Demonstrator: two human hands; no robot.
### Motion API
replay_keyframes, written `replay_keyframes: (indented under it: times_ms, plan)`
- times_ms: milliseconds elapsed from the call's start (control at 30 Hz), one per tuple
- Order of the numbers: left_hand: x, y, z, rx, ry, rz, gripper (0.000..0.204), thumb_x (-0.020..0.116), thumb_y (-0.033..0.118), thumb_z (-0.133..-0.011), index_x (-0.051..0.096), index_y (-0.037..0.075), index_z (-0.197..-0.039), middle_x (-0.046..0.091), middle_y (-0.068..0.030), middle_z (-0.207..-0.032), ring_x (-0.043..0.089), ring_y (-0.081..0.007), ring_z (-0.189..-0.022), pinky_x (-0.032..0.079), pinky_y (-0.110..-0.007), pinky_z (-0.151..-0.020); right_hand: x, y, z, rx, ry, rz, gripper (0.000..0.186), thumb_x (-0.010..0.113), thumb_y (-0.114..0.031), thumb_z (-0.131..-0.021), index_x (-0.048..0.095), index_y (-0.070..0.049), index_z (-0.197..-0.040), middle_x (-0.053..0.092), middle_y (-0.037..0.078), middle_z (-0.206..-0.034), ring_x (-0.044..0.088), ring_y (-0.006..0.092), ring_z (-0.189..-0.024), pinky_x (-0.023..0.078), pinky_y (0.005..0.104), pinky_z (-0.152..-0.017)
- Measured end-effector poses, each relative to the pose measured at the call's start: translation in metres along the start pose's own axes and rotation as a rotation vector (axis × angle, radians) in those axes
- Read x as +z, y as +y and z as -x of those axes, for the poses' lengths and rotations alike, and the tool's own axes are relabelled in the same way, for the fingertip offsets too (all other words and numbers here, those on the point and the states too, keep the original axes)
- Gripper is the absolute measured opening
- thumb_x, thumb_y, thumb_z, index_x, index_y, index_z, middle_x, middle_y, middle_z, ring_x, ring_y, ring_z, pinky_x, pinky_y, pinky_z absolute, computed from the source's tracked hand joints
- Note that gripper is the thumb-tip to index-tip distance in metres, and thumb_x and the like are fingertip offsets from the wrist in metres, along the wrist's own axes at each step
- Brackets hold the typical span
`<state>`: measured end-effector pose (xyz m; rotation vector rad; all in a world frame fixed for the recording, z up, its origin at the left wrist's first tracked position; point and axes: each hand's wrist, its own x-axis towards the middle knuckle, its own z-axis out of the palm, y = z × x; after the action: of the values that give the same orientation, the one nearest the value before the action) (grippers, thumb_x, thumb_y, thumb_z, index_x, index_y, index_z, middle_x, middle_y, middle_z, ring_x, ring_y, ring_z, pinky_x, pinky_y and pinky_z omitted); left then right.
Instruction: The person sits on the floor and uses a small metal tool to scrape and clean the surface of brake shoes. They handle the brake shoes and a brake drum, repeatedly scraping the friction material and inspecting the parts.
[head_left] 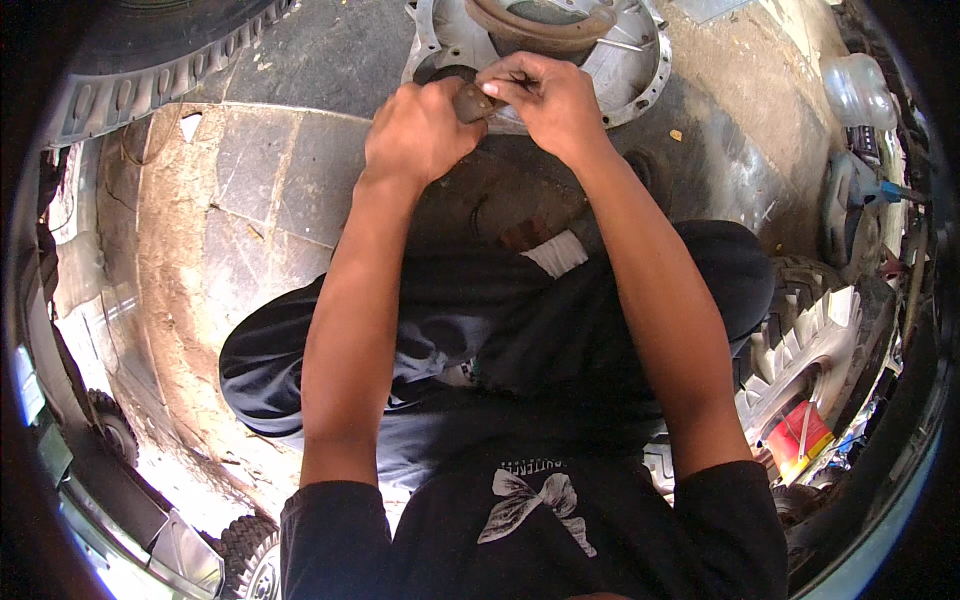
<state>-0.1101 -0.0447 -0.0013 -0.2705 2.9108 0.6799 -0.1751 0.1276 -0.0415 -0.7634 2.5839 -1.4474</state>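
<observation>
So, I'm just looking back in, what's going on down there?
A person sits on the floor with both hands together in front. The left hand grips a small dark rounded part, and the right hand has its fingertips at that part; whether they grip it is hard to tell. Just beyond is a large metal housing with holes around its rim, bearing a brown bowl-like piece.

On the left, we could pass over the floor (250,165) as far as the big ribbed wheel (160,95). Between the left hand (420,130) and right hand (550,100), a small part (470,103) fills the gap; beyond, the metal casing (655,70) blocks us. Rightward, we have room until the clear jug (858,90). Nearer, crossed legs (280,355) obstruct us.
</observation>
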Motion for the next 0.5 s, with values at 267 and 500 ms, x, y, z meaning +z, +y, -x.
replay_keyframes:
  times_ms: [267,500]
  plan:
    - [0.005,-0.011,0.000,0.017,0.003,-0.010,0.054,0.083,0.038,-0.080,0.073,0.014,-0.127,0.074,-0.0264,-0.111,0.070,-0.0434,-0.110,0.056,-0.051,-0.099,-0.007,-0.007,0.020,0.025,-0.042,0.053,0.018,0.078,-0.019,-0.093,0.079,-0.008,-0.108,0.079,0.008,-0.092,0.071,0.0127,-0.077,0.055,0.0306,-0.072]
    - [0.000,-0.003,0.002,-0.010,-0.001,-0.043,0.053,0.081,0.038,-0.081,0.073,0.014,-0.128,0.074,-0.0260,-0.111,0.070,-0.0435,-0.110,0.056,-0.052,-0.098,-0.005,-0.008,0.012,-0.038,0.000,0.044,0.019,0.080,-0.020,-0.092,0.079,-0.009,-0.107,0.078,0.009,-0.090,0.067,0.0149,-0.070,0.054,0.0327,-0.068]
